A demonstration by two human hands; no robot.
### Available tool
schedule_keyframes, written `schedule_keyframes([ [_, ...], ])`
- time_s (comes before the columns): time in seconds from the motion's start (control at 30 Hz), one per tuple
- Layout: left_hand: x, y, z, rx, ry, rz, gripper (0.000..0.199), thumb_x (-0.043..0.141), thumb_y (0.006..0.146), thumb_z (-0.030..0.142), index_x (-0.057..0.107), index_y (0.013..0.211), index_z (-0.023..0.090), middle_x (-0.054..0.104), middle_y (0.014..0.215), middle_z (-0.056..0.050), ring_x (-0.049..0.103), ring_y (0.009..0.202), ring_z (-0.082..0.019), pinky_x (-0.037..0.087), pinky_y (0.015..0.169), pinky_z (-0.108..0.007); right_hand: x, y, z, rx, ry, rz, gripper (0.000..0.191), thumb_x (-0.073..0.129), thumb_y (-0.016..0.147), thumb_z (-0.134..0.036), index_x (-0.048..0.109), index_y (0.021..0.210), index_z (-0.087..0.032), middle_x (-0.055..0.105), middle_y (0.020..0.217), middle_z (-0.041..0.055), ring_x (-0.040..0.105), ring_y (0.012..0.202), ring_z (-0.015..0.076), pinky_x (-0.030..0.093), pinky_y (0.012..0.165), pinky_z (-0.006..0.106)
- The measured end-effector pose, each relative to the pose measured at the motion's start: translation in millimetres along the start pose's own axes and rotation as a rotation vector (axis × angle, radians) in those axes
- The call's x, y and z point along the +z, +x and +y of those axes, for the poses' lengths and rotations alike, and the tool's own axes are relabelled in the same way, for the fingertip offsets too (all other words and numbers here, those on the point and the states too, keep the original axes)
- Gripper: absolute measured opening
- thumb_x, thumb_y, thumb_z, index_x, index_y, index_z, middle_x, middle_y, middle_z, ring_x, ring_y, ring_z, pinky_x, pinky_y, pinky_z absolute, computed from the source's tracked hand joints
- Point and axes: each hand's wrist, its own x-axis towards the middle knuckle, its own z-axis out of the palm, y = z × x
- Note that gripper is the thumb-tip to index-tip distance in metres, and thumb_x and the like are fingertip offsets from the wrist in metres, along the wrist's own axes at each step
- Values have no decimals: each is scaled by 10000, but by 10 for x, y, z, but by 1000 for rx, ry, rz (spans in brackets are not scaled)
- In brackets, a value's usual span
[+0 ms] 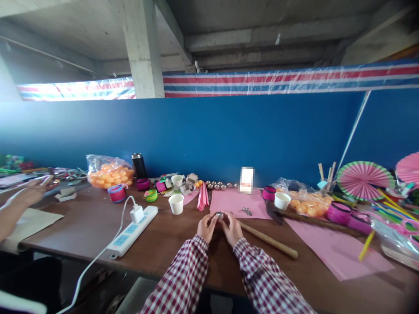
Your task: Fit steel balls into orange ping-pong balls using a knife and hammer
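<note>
We hold a small metal ball [219, 215] between both hands [205, 227] over the near side of the brown table [88, 218], facing a blue partition [196, 135] and a concrete column [142, 52].

The small silvery piece [219, 215] looked roundish and shiny, with light and dark patches on its surface. It sat pinched between the fingertips of the left hand [206, 228] and those of the right hand [232, 229], touching both, its upper face showing between them. Its underside was hidden, and finer details were too small to tell.
</note>
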Motion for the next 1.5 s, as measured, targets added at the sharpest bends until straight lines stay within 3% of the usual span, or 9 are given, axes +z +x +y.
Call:
schedule_keyframes([
  [0.27,22,-10,22,-67,-104,-28,376,648,604,304,616,933,124,660,913,-89,615,824,-196,479,779,-321,-9,-20,79,-43,-24,-61,292,472,706,-137,515,992,-178,613,914,66,588,832,183,468,751,331],
  [0.5,12,-20,-3,-41,-112,-34,356,630,630,298,605,934,116,662,893,-93,616,821,-195,486,769,-316,-12,-14,36,8,2,-115,320,457,714,-140,517,1027,-174,612,949,73,579,881,186,472,767,336],
  [0.73,25,3,-57,-50,-144,26,380,661,597,279,609,939,120,652,930,-97,604,860,-201,468,813,-343,35,-18,122,1,74,-65,426,482,666,-112,505,1085,-183,609,986,72,584,887,196,467,793,368],
  [0.93,12,27,-118,-71,-177,38,364,610,649,335,619,944,122,660,898,-97,607,846,-205,489,773,-338,26,-16,103,-21,86,-63,420,506,663,-125,518,1077,-195,610,998,62,587,882,196,475,785,361],
  [1.17,-2,11,-76,-109,-261,5,399,658,597,325,627,926,102,667,869,-105,616,807,-210,491,753,-346,-3,-6,21,25,-16,-77,382,521,666,-153,537,1046,-184,603,1014,52,569,916,192,466,795,332],
  [1.5,2,16,-84,-171,-336,-41,392,696,553,296,635,887,100,673,855,-109,624,783,-209,485,758,-352,-35,-15,-6,8,14,-73,355,510,641,-106,559,982,-191,623,937,40,585,849,185,465,777,328],
])
